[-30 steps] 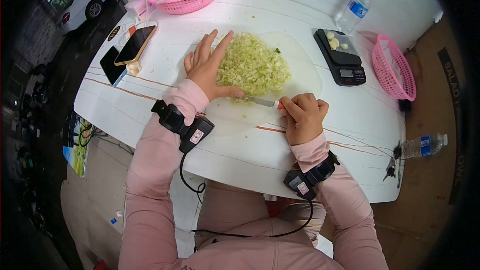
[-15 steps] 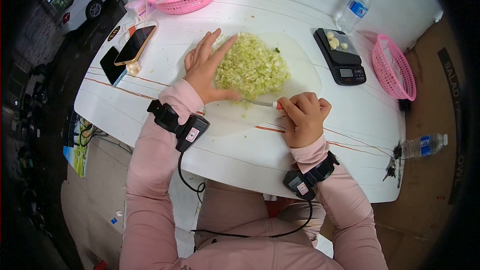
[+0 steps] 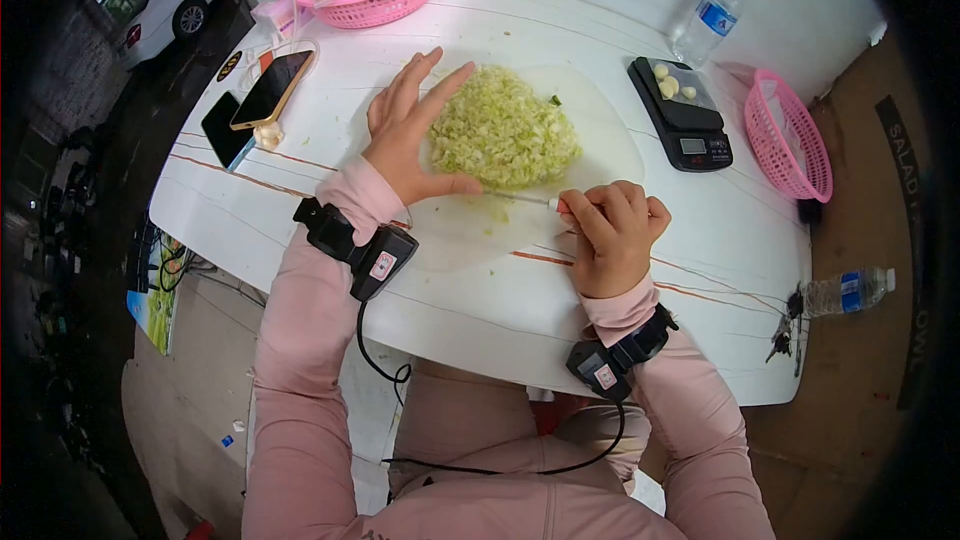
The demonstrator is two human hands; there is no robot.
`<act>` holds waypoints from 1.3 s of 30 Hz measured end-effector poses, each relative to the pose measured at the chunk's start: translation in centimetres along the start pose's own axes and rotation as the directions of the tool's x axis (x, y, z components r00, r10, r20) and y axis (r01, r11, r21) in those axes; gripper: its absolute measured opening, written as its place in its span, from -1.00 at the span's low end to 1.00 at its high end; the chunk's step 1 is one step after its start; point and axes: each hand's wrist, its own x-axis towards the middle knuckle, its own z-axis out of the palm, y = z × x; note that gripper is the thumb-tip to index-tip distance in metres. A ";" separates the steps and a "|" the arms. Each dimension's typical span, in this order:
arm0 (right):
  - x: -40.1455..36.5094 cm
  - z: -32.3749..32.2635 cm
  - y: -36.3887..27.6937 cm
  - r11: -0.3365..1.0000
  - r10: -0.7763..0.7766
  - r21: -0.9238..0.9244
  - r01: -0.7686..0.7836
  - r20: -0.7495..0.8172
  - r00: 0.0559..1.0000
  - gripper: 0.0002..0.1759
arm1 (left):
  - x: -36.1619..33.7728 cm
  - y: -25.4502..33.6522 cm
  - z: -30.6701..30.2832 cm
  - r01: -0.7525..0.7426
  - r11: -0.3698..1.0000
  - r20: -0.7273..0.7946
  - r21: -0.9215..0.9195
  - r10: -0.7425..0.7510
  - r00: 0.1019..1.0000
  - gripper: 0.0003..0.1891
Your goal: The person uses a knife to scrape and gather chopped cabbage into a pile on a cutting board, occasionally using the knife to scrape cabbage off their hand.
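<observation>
A heap of chopped pale green vegetable (image 3: 505, 128) lies on a translucent cutting mat (image 3: 612, 145). Along the heap's left side is my left hand (image 3: 410, 140), its fingers spread and nothing held in it. My right hand (image 3: 612, 238) is closed round the red and white handle of a knife (image 3: 530, 199). The thin blade points left along the heap's near edge, and its tip lies close to my left thumb.
Two phones (image 3: 270, 90) and a garlic bulb (image 3: 268, 136) lie on the left. Behind is a pink basket (image 3: 370, 10) with packets. Right are a scale (image 3: 682, 120) with garlic cloves, another pink basket (image 3: 785, 145), bottles (image 3: 708, 20) (image 3: 845, 292) and keys (image 3: 782, 335).
My left thumb has lifted slightly off the blade area, and the fingers are spread a little wider. My right hand and the knife have shifted slightly right.
</observation>
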 end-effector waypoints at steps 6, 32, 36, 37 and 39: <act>-0.4 0.5 0.5 0.999 0.005 -0.039 -0.002 0.077 0.997 -0.63 | 0.0 0.2 0.8 0.055 0.993 0.056 0.105 -0.061 0.997 0.21; 0.0 0.3 0.7 0.804 0.244 0.551 -0.224 0.038 0.969 -0.67 | 1.0 0.8 -0.3 -0.093 0.994 -0.499 0.052 0.107 0.860 -0.88; -0.3 0.5 0.7 0.726 0.352 0.622 -0.293 0.031 0.936 -0.67 | 1.2 1.4 0.4 -0.131 0.991 -0.471 0.017 0.123 0.874 -0.85; -0.3 0.6 0.9 0.716 0.363 0.627 -0.306 0.040 0.931 -0.67 | 1.3 1.7 0.6 -0.149 0.989 -0.472 0.022 0.142 0.870 -0.85; -0.4 0.5 1.0 0.711 0.376 0.632 -0.308 0.029 0.926 -0.67 | 1.5 2.4 1.2 -0.106 0.992 -0.470 -0.068 0.062 0.881 -0.84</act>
